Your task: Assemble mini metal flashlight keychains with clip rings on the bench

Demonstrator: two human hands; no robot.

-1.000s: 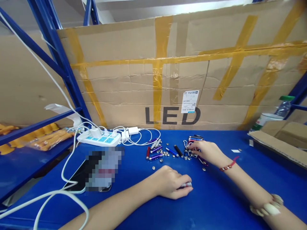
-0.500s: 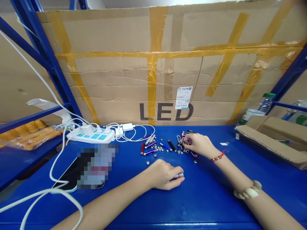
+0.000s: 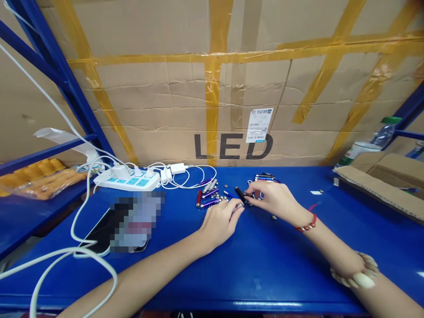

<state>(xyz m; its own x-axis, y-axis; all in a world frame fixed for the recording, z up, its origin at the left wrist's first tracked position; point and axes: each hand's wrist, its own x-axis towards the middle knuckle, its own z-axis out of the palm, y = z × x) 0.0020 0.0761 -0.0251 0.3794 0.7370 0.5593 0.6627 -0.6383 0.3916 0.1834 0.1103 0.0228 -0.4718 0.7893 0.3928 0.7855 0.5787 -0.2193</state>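
Observation:
My left hand (image 3: 219,224) is closed in a pinch around a small silvery cylinder (image 3: 237,206), mostly hidden by the fingers. Just to its right, my right hand (image 3: 276,198) has its thumb and fingers drawn together by the lower end of a black pen-shaped tube (image 3: 240,193); whatever they pinch is too small to make out. Beyond the left hand lie a red tube (image 3: 198,198), purple tubes (image 3: 210,203) and a blue tube (image 3: 229,194), with button cells among them. More tubes (image 3: 264,177) show behind my right hand, and one button cell (image 3: 274,217) lies below it.
A white power strip (image 3: 132,180) with plugs and cables stands at the back left, near a phone (image 3: 99,227). White cable (image 3: 111,269) loops over my left forearm. At right is an open cardboard box (image 3: 374,187). A large carton (image 3: 165,106) walls the back.
My left hand has moved up toward the tubes with the silvery cylinder. My right hand has drawn its fingertips left and nearer, close to the left hand. The camera view has shifted slightly.

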